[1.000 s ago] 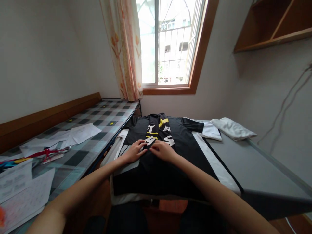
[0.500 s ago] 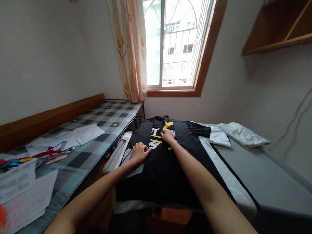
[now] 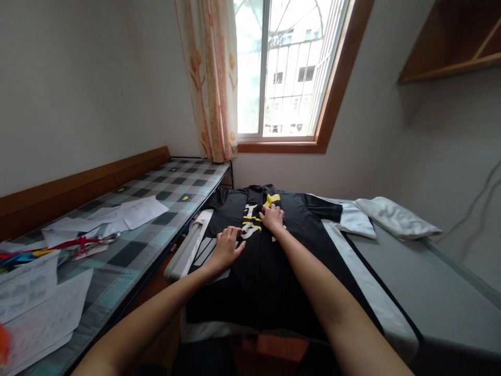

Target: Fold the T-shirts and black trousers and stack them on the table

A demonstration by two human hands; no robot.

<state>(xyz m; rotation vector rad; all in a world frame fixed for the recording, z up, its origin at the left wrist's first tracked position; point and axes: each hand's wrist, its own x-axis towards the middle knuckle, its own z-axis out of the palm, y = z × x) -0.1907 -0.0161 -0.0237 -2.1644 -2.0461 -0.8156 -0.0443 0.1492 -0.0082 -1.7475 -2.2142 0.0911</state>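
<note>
A black shirt [image 3: 297,271] with white side panels and white and yellow printing lies spread out in front of me, its collar end toward the window. My right hand [image 3: 273,216] is at the printed middle of the shirt, its fingers bent and closed on the cloth beside the yellow patch. Just left of the printed strip, my left hand [image 3: 227,249] rests over the shirt's grey-striped part with its fingers apart. The shirt's sleeve [image 3: 323,207] on the right ends in a white section. Cloth under my right fingertips is hidden.
A grey table [image 3: 415,277] lies under the shirt, with a folded white cloth [image 3: 399,218] at its far right. To the left stands a bed with a checked mattress [image 3: 129,256], holding papers [image 3: 143,213] and colored ribbons [image 3: 82,244]. A window [image 3: 289,78] and curtain [image 3: 215,83] are ahead.
My left hand has opened, its fingers spreading away from the printed strip and lying flatter. The right hand stays at the yellow patch. The view has shifted slightly.
</note>
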